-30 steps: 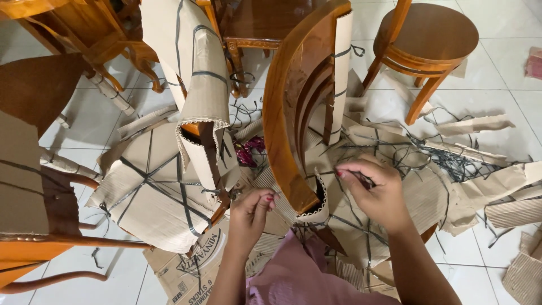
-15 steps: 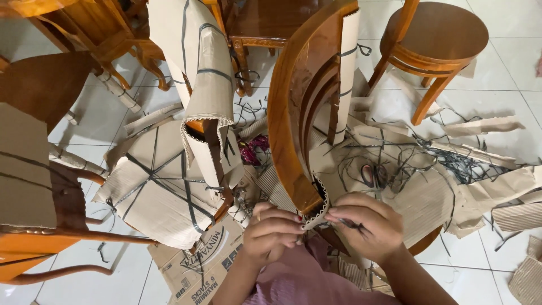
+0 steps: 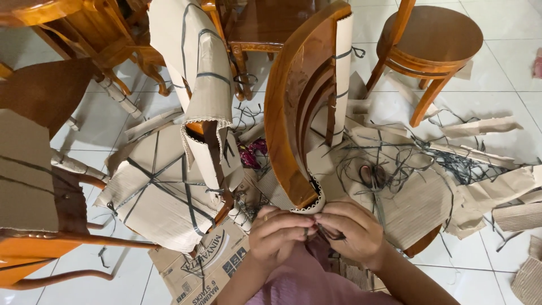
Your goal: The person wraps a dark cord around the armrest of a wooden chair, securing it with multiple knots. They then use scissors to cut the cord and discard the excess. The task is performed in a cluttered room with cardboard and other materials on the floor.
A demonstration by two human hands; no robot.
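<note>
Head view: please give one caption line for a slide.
Both hands pinch dark string below a cardboard-wrapped wooden chair back.

We looked down on what seemed a furniture workshop or packing room with a white tiled floor [image 3: 508,73]. Polished wooden chairs [image 3: 101,39] stood crowded at eleven and twelve o'clock, a round wooden stool [image 3: 435,39] at one o'clock, and a chair wrapped in corrugated cardboard [image 3: 164,192] and tied with black strapping at nine o'clock. Torn cardboard strips [image 3: 480,127] and cut black straps [image 3: 451,164] littered the tiles at three o'clock.
</note>
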